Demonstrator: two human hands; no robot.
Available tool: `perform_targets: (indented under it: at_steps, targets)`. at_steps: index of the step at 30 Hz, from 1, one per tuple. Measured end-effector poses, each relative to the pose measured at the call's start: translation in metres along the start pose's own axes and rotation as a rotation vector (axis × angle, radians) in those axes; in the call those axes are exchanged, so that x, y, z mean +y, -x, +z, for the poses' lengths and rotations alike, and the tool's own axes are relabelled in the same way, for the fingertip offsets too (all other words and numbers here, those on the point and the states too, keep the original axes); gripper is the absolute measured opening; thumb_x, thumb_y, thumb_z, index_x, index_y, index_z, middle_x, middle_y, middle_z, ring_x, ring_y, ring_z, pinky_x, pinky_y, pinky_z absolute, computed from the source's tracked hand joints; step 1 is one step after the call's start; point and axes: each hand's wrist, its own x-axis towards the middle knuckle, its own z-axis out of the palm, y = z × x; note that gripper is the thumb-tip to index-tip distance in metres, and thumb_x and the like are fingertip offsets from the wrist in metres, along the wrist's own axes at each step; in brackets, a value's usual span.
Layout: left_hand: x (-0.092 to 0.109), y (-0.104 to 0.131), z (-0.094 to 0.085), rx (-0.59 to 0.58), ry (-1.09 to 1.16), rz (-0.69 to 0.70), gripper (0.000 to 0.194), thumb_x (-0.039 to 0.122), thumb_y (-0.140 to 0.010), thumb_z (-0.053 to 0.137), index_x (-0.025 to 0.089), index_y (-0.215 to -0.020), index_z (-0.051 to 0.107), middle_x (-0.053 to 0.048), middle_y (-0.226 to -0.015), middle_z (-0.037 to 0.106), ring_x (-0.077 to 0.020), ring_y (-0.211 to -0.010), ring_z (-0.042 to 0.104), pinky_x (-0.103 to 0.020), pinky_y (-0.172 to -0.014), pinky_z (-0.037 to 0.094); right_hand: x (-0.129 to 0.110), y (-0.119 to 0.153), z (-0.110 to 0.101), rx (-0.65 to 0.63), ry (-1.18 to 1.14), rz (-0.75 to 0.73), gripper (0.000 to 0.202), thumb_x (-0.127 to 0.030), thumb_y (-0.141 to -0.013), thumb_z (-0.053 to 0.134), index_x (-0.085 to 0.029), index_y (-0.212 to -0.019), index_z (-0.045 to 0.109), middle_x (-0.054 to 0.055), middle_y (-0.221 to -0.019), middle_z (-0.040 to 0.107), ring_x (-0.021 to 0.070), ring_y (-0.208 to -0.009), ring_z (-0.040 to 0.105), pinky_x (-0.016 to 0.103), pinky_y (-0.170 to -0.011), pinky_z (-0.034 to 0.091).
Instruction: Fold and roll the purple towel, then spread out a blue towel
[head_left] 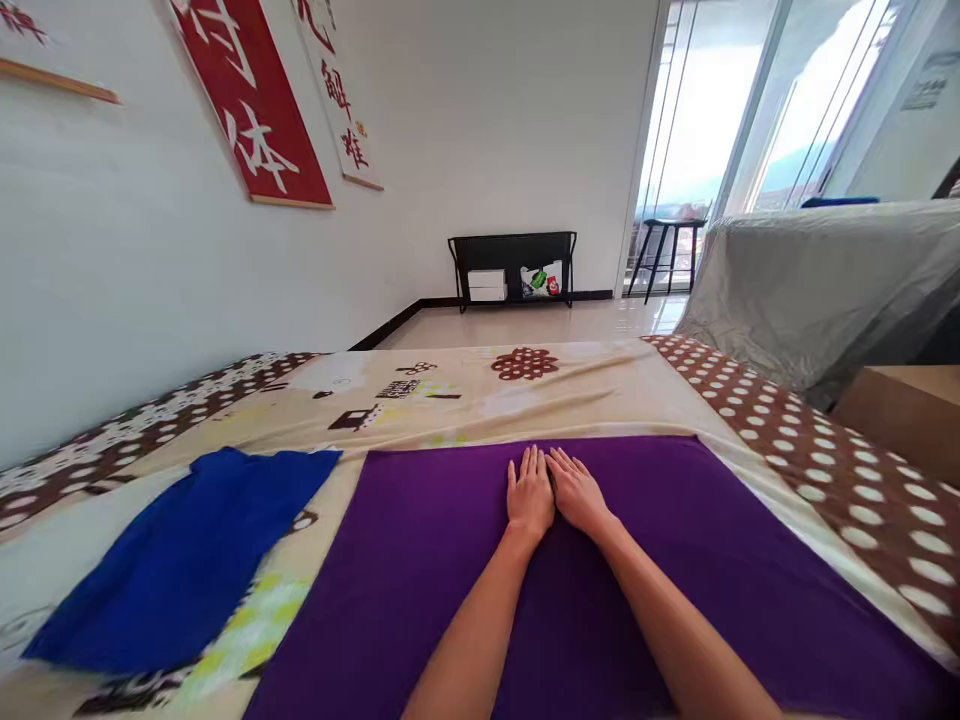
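Observation:
A purple cloth (435,540) lies spread out on a patterned blanket (600,385). Flat on its far middle part rests my left hand (531,490), fingers stretched forward. Beside it, my right hand (577,488) also presses down flat, angled inward so that the fingertips of both hands nearly meet. Neither hand grips anything. To the left of the purple cloth, a blue cloth (195,560) lies on the blanket, with uneven edges.
Brown polka-dot borders (817,450) run along the blanket's sides. A cardboard box (900,415) and plastic-covered furniture (825,290) stand at right. Against the far wall is a black rack (512,250); a stool (671,240) stands by the window.

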Motion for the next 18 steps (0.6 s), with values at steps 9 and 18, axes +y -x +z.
perform_targets:
  at_steps: [9, 18]
  targets:
    - [-0.174, 0.014, -0.033, -0.006, -0.083, -0.22, 0.06, 0.051, -0.098, 0.027, 0.023, -0.151, 0.035, -0.003, -0.158, 0.033, -0.0222, -0.146, 0.03, -0.052, -0.119, 0.02, 0.18, 0.031, -0.035, 0.018, 0.027, 0.171, 0.068, -0.066, -0.094, 0.024, -0.029, -0.149, 0.038, 0.002, -0.157, 0.033, 0.02, -0.146, 0.026, 0.044, -0.121, 0.017]
    - [-0.281, 0.036, -0.042, 0.005, -0.14, -0.42, 0.069, 0.058, -0.096, 0.025, 0.018, -0.153, 0.029, -0.007, -0.161, 0.027, -0.0238, -0.149, 0.022, -0.052, -0.12, 0.015, 0.288, 0.06, -0.024, 0.014, 0.041, 0.375, 0.083, -0.072, -0.09, 0.019, -0.018, -0.153, 0.031, 0.006, -0.157, 0.033, 0.0256, -0.144, 0.03, 0.043, -0.121, 0.022]
